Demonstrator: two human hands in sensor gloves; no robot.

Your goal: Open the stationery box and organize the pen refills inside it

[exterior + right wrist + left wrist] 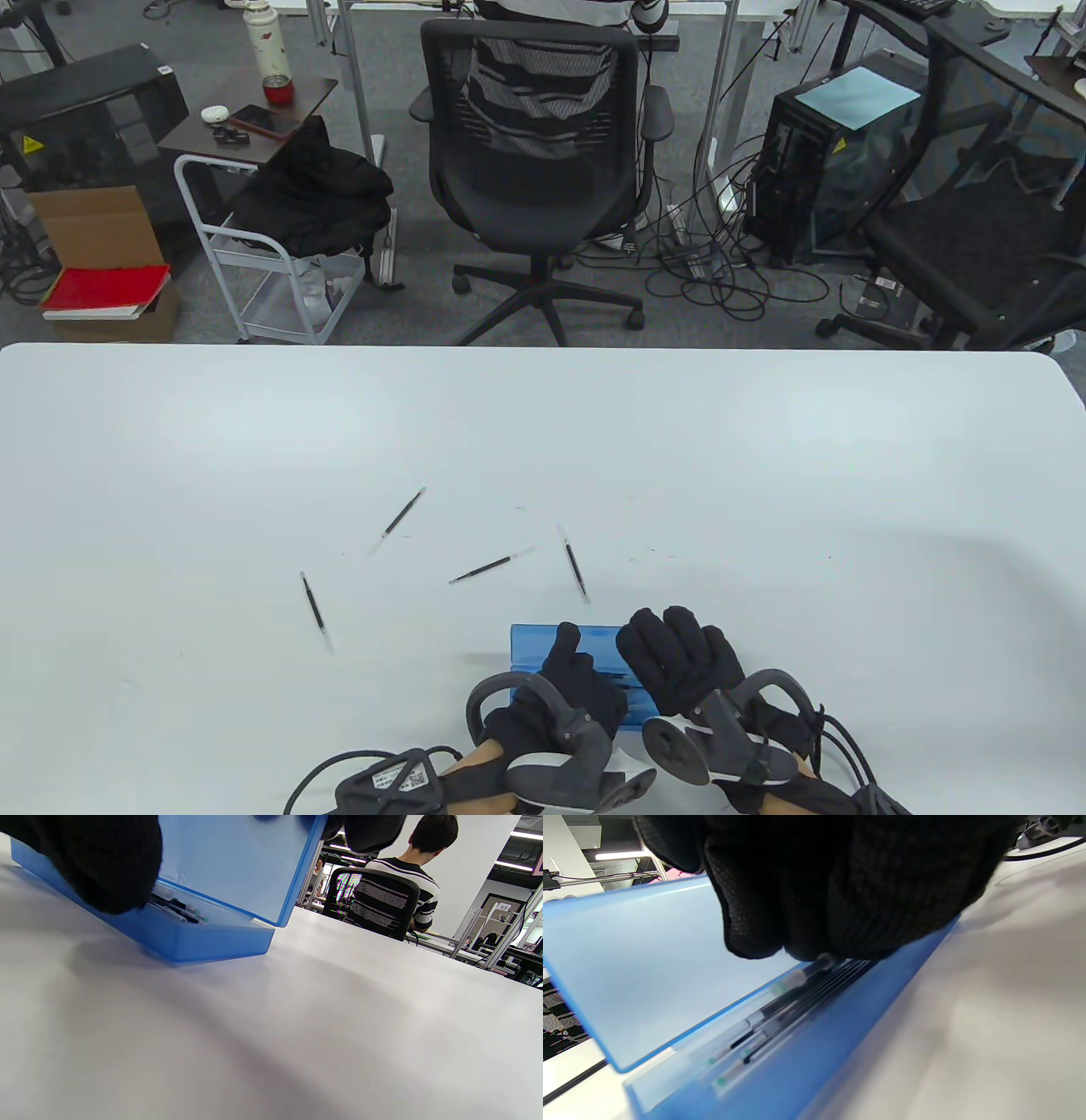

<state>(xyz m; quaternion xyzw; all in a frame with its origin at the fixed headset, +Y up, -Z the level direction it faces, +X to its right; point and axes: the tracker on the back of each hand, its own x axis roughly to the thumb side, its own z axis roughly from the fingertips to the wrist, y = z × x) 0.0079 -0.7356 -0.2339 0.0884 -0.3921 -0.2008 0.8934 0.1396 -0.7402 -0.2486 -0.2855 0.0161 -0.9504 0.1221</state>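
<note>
Left hand [570, 679] fingers in blue box [530, 638], right hand [683, 658] holding raised lid [237, 861]

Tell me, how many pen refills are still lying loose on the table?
4: one far left, one upper left, one in the middle, one just beyond the blue box. More lie inside it, partly hidden.

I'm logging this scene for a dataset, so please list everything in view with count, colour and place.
Stationery box: one, translucent blue, open, near table edge under both hands.
Pen refills in box: several, black with clear ends, in the base.
Loose pen refills: four, black, scattered on table beyond the box.
Table: one, white.
Office chair: one, black mesh, behind table, person seated.
Cart: one, white, far left.
Left hand: black glove, fingers in the box.
Right hand: black glove, on the lid.
</note>
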